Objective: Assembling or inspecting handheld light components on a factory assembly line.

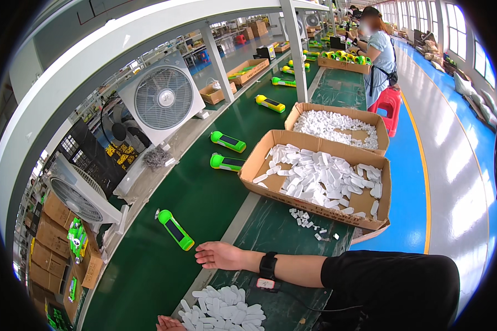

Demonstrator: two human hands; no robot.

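Note:
My right hand (221, 256) reaches in from the right over the edge of the green belt, with its fingers stretched out and nothing in them. Just beyond its fingertips lies a bright green flashlight (174, 229) with a dark panel along its body; a small gap separates them. At the lower edge, my left hand (170, 324) is only partly in view, fingers apart, beside a heap of white oblong plastic pieces (223, 310). Nothing shows in that hand. More green flashlights (228, 142) and a yellow one (270, 103) lie farther up the belt.
A cardboard box (315, 206) of white oblong pieces stands on the bench, with another box (297, 115) of small white parts behind it. Small white bits (303, 218) lie loose nearby. Fans (163, 94) line the belt's far side. A co-worker (378, 55) is at the back right.

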